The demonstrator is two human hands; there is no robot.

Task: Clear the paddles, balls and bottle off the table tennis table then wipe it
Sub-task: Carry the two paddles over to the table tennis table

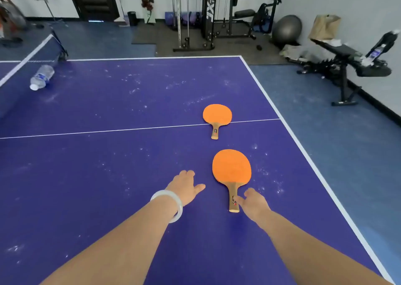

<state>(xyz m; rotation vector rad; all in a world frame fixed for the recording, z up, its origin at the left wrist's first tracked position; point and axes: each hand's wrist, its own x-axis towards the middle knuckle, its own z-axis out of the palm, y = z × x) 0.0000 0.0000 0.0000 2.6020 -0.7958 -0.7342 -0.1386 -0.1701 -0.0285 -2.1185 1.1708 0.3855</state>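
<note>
Orange-faced paddle (231,169), wooden handle against loose fingers (239,199) of right hand (255,204); left hand (184,186) spread.

- Right hand (255,205): fingers (240,200) mostly hidden behind the hand's back. I can't tell if they pinch the near paddle (231,167) handle or only touch it.
- Counter (108,176) cut off at left and bottom edges.
- Bottle (41,77) label too small to read.
- Net (32,54) runs out of frame at left.

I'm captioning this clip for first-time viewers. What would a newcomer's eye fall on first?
Two orange paddles stand out on the purple table: the near paddle, its handle touched by the right hand, and the far paddle across the white line. A plastic bottle lies on its side near the net, far left.
</note>
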